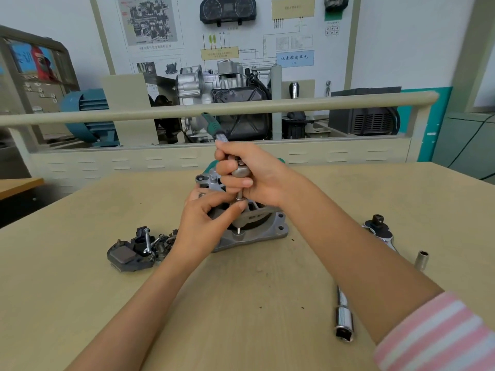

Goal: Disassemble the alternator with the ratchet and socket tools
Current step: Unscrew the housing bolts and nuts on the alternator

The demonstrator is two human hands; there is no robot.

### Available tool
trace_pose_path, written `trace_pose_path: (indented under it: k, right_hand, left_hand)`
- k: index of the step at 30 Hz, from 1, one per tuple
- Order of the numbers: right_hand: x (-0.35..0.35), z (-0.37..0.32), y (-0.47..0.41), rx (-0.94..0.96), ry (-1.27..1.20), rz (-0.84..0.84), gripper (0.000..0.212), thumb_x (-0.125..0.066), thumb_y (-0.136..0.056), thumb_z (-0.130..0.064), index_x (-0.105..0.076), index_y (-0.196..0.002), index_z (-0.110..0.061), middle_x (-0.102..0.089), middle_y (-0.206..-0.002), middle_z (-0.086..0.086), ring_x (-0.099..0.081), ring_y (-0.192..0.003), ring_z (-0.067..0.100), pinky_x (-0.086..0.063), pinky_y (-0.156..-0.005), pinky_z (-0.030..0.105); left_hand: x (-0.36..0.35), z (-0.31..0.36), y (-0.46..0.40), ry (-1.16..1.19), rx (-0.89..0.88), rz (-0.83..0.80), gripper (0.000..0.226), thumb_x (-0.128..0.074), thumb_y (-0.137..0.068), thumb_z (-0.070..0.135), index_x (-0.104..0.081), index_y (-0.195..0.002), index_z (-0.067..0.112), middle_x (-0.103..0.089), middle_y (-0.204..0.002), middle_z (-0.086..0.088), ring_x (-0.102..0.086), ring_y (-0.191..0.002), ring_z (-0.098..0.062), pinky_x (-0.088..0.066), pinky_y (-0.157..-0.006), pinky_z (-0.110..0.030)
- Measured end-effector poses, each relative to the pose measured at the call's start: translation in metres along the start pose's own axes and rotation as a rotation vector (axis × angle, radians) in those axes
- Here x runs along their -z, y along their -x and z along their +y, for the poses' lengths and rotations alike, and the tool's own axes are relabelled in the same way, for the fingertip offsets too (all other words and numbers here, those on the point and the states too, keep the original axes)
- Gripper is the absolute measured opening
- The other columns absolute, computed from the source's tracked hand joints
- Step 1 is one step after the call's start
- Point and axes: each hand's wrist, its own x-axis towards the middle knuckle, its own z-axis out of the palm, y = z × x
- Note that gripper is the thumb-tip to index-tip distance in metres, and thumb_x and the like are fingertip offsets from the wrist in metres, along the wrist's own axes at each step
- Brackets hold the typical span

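Aluminium alternator [251,231] flat on bench [80,290] for stability; right hand [249,172] wraps ratchet [239,170] head, left hand [206,220] pinches socket [239,198], probably keeping it seated.

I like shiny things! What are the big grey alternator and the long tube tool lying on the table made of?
The grey alternator housing looks like cast metal, probably aluminium: dull, matte. The long silver socket extension looks like chromed steel: mirror-bright reflections.
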Motion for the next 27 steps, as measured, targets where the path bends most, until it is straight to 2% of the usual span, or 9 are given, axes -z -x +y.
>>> trace_pose_path:
  k: [3,7,10,13,17,20,23,25,27]
  right_hand:
    - [-0.005,0.007,0.002,0.101,-0.096,0.123,0.030,-0.035,-0.102,-0.026,-0.042,-0.075,-0.015,-0.044,-0.042,-0.009,-0.026,-0.028,0.004,-0.022,-0.037,0.017]
    - [-0.023,0.030,0.003,0.390,-0.238,0.643,0.028,-0.032,-0.102,-0.025,-0.041,-0.078,-0.015,-0.055,-0.056,0.001,-0.038,-0.036,0.008,-0.031,-0.036,0.017]
    - [-0.030,0.034,0.001,0.440,-0.279,0.737,0.026,-0.026,-0.102,-0.021,-0.034,-0.078,-0.017,-0.056,-0.062,0.005,-0.041,-0.038,0.009,-0.034,-0.036,0.016]
    - [-0.018,0.019,0.000,0.257,-0.171,0.561,0.023,-0.029,-0.100,-0.017,-0.038,-0.079,-0.015,-0.050,-0.051,0.000,-0.032,-0.028,0.005,-0.026,-0.035,0.016]
    - [0.001,-0.004,0.000,-0.034,0.105,0.015,0.027,-0.032,-0.101,-0.024,-0.043,-0.078,-0.014,-0.040,-0.039,-0.008,-0.025,-0.028,0.004,-0.025,-0.039,0.019]
    - [-0.002,-0.002,0.000,-0.055,0.139,-0.059,0.028,-0.033,-0.101,-0.025,-0.047,-0.080,-0.013,-0.039,-0.040,-0.009,-0.024,-0.028,0.003,-0.023,-0.040,0.019]
    - [-0.005,0.008,0.003,0.062,-0.010,0.121,0.029,-0.034,-0.101,-0.027,-0.049,-0.081,-0.013,-0.042,-0.041,-0.008,-0.025,-0.029,0.004,-0.023,-0.042,0.020]
    - [-0.012,0.019,0.004,0.217,-0.143,0.395,0.028,-0.034,-0.102,-0.027,-0.047,-0.080,-0.014,-0.047,-0.043,-0.008,-0.030,-0.031,0.006,-0.025,-0.042,0.020]
    - [-0.022,0.028,0.005,0.371,-0.234,0.640,0.027,-0.030,-0.102,-0.024,-0.040,-0.079,-0.015,-0.052,-0.048,-0.003,-0.035,-0.034,0.007,-0.030,-0.037,0.017]
  left_hand:
    - [-0.001,0.000,0.000,-0.012,-0.007,0.008,0.015,-0.072,-0.076,0.022,-0.068,-0.075,0.036,-0.063,-0.067,0.024,-0.052,-0.092,-0.021,-0.043,-0.082,-0.034]
    - [-0.001,0.001,0.000,-0.026,-0.010,0.037,0.024,-0.074,-0.071,0.014,-0.065,-0.080,0.035,-0.059,-0.061,0.028,-0.043,-0.084,-0.005,-0.037,-0.079,-0.023]
    - [-0.001,0.000,0.000,-0.044,-0.005,0.023,0.032,-0.068,-0.075,0.003,-0.065,-0.076,0.035,-0.059,-0.059,0.027,-0.041,-0.082,-0.003,-0.037,-0.078,-0.025]
    - [-0.003,0.004,0.001,-0.034,0.020,0.048,0.022,-0.072,-0.074,0.014,-0.066,-0.078,0.035,-0.059,-0.070,0.020,-0.046,-0.090,-0.011,-0.040,-0.082,-0.026]
    - [-0.001,0.004,0.001,0.027,0.084,0.013,0.015,-0.072,-0.077,0.023,-0.068,-0.079,0.037,-0.066,-0.081,0.012,-0.052,-0.103,-0.024,-0.044,-0.095,-0.040]
    - [0.001,0.006,0.002,0.052,0.080,-0.014,0.011,-0.069,-0.072,0.035,-0.072,-0.080,0.030,-0.069,-0.084,-0.006,-0.055,-0.101,-0.033,-0.044,-0.090,-0.052]
    - [0.000,0.008,0.001,0.038,0.038,-0.004,0.019,-0.065,-0.066,0.041,-0.071,-0.081,0.030,-0.069,-0.078,0.001,-0.054,-0.098,-0.034,-0.044,-0.088,-0.053]
    - [-0.001,0.007,0.000,0.044,0.033,0.001,0.018,-0.068,-0.066,0.040,-0.069,-0.082,0.031,-0.069,-0.077,0.004,-0.054,-0.097,-0.031,-0.046,-0.086,-0.050]
    - [-0.001,0.003,0.000,0.028,0.026,0.013,0.012,-0.072,-0.070,0.028,-0.067,-0.078,0.035,-0.066,-0.071,0.017,-0.051,-0.093,-0.016,-0.044,-0.082,-0.036]
